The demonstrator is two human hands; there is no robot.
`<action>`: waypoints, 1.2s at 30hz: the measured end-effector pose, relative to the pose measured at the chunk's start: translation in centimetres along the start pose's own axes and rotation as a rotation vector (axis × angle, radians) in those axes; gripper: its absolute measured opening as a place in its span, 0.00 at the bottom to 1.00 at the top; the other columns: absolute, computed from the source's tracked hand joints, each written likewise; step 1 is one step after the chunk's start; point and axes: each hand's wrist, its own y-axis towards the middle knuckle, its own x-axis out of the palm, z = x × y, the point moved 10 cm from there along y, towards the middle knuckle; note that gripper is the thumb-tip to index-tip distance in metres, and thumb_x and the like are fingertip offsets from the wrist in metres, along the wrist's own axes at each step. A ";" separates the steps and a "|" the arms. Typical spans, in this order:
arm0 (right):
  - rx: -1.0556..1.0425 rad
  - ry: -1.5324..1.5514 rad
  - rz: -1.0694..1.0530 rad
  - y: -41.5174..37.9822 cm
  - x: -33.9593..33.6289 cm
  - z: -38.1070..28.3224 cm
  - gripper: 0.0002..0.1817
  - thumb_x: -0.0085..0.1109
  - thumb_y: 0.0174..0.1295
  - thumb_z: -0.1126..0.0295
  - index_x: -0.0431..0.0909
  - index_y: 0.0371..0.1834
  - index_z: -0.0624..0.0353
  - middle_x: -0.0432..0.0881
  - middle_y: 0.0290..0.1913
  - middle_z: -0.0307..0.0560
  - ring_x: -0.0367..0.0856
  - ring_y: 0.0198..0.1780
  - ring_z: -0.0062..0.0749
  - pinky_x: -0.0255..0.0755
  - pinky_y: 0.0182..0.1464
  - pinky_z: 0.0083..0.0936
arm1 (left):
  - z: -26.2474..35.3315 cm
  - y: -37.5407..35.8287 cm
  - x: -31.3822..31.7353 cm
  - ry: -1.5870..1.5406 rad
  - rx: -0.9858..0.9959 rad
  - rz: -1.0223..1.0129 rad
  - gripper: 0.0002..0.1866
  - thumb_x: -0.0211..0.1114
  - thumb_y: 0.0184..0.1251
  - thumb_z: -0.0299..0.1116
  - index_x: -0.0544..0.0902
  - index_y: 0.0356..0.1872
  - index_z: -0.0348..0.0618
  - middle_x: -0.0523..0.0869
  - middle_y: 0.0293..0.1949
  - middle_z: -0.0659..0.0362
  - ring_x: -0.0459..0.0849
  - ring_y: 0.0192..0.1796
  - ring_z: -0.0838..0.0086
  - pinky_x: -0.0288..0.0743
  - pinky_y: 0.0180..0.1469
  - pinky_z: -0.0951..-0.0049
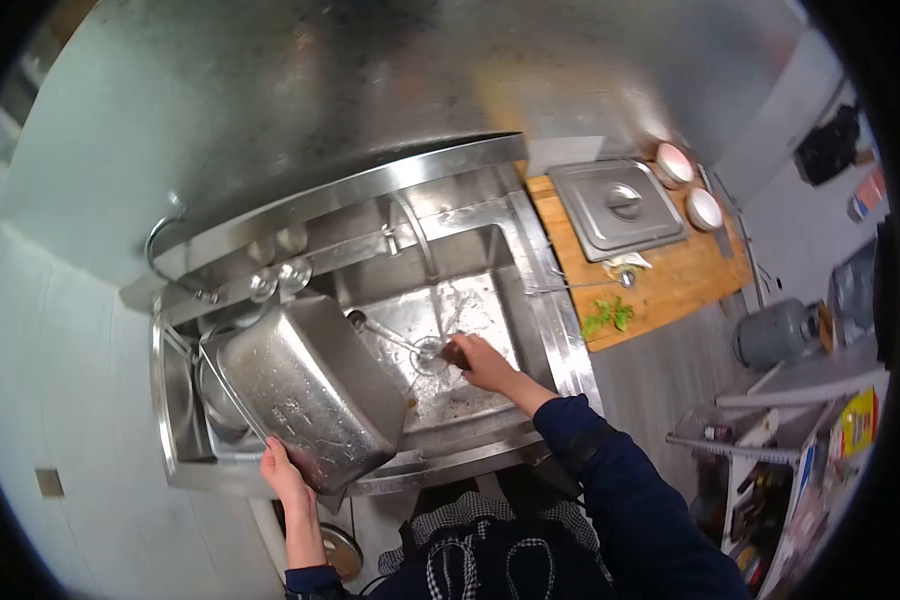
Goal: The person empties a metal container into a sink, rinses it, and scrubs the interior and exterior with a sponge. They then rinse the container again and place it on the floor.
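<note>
Stainless double sink (545, 330), seen from above; water runs from the tap (417, 232) into the right basin.

Steel pan (305, 385): deep, rectangular, tilted on edge over the divider between the two basins, wet outer face up. My left hand (285, 470) has its grip closed on the pan's lower near corner; the bulk of the pan lies above and to the right of that grip, leaning toward the right basin.

Wooden board (670, 280) on the desk right of the sink, carrying a lidded steel container (615, 205), some green leaves (608, 315) and two small bowls (688, 185).

My right hand (485, 362) is down in the right basin, grip closed on a small dark object (455, 353), pressed against the bowl of a ladle (428, 352). The ladle's handle runs up-left, away from this grip. Cannot tell what the dark object is.
</note>
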 end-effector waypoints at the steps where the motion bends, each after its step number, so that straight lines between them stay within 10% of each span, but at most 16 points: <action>1: 0.067 0.009 -0.039 0.0 0.9 2.0 0.37 0.61 0.39 0.78 0.60 0.58 0.58 0.70 0.46 0.57 0.69 0.51 0.50 0.65 0.52 0.34 | 0.1 -0.3 -0.5 -0.017 -0.008 -0.011 0.16 0.50 0.69 0.42 0.74 0.27 0.41 0.78 0.27 0.66 0.72 0.30 0.83 0.67 0.35 0.81; 7: 0.661 0.409 0.006 -1.0 8.0 14.6 0.41 0.56 0.54 0.61 0.42 0.63 0.68 0.69 0.52 0.70 0.70 0.53 0.57 0.64 0.56 0.32 | 1.0 -1.1 -3.1 -0.082 -0.024 0.066 0.18 0.48 0.70 0.44 0.75 0.30 0.40 0.79 0.30 0.63 0.74 0.32 0.81 0.68 0.37 0.79; 8: 0.726 0.194 -0.124 -1.2 8.6 15.2 0.46 0.53 0.57 0.56 0.34 0.64 0.71 0.68 0.52 0.73 0.70 0.53 0.56 0.64 0.56 0.33 | 1.1 -1.1 -3.4 -0.053 -0.047 0.084 0.18 0.47 0.70 0.44 0.75 0.31 0.40 0.79 0.32 0.62 0.74 0.33 0.81 0.68 0.38 0.78; 9: 0.789 -0.113 -0.149 -0.9 8.3 14.5 0.40 0.54 0.56 0.57 0.46 0.62 0.71 0.70 0.51 0.70 0.72 0.52 0.55 0.65 0.55 0.34 | 1.3 -0.9 -3.7 -0.052 -0.045 0.094 0.18 0.47 0.70 0.44 0.75 0.31 0.40 0.79 0.32 0.62 0.74 0.33 0.81 0.68 0.38 0.78; 11: 0.558 -0.202 -0.322 2.9 8.6 6.9 0.30 0.53 0.55 0.61 0.59 0.55 0.72 0.70 0.50 0.66 0.70 0.53 0.53 0.65 0.54 0.36 | 1.3 -0.2 -3.8 -0.001 -0.048 0.091 0.18 0.47 0.70 0.44 0.75 0.33 0.39 0.79 0.34 0.62 0.74 0.35 0.80 0.68 0.40 0.77; 17: -0.189 -0.281 0.648 17.7 0.7 -11.8 0.18 0.50 0.50 0.76 0.68 0.46 0.65 0.71 0.44 0.56 0.68 0.47 0.47 0.64 0.51 0.34 | 1.0 2.9 -4.9 0.002 -0.069 0.116 0.18 0.47 0.70 0.42 0.75 0.33 0.37 0.79 0.34 0.61 0.75 0.35 0.79 0.69 0.41 0.77; 22: 0.312 -0.449 0.408 25.4 1.4 -5.7 0.12 0.48 0.51 0.79 0.73 0.40 0.64 0.71 0.43 0.52 0.70 0.49 0.41 0.70 0.49 0.32 | 2.5 5.0 -3.8 0.051 -0.037 -0.007 0.18 0.49 0.69 0.42 0.75 0.36 0.35 0.80 0.34 0.60 0.75 0.35 0.78 0.69 0.41 0.77; 36: 0.331 -0.566 0.645 25.9 -2.5 -4.3 0.06 0.46 0.55 0.76 0.72 0.33 0.63 0.73 0.38 0.50 0.72 0.45 0.40 0.73 0.44 0.30 | 3.0 6.9 -2.3 0.043 -0.004 -0.205 0.17 0.50 0.68 0.43 0.76 0.38 0.36 0.81 0.36 0.60 0.76 0.36 0.78 0.69 0.42 0.78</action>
